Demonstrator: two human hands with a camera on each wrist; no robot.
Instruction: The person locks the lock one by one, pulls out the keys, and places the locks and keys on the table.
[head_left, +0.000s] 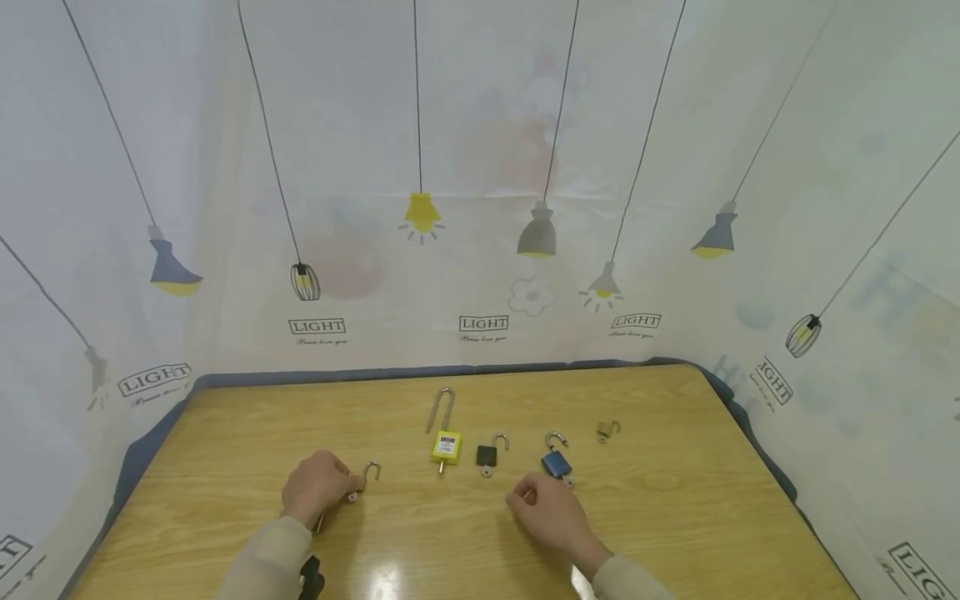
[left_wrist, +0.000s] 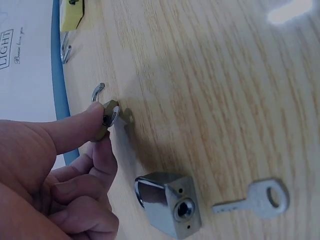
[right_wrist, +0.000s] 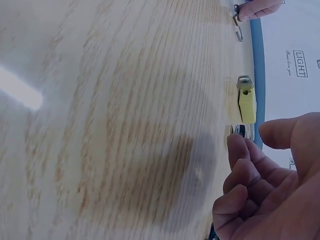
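My left hand (head_left: 318, 487) pinches a small brass padlock (left_wrist: 111, 108) between thumb and fingers, just over the table. Its shackle stands open, and a key (left_wrist: 115, 116) sits in the bottom of its body. Below that hand in the left wrist view lie a silver padlock (left_wrist: 167, 202) and a loose key (left_wrist: 265, 199). My right hand (head_left: 551, 512) is over the table with its fingers loosely curled, holding nothing. Nearest to it is a blue padlock (head_left: 557, 464) with an open shackle and a key in it.
Along the wooden table (head_left: 675, 517) lie a yellow long-shackle padlock (head_left: 447, 450), a black padlock (head_left: 487, 456) and another small brass padlock (head_left: 604, 430), all with open shackles and keys in them. A lamp-printed curtain (head_left: 480, 275) surrounds the table's back and sides.
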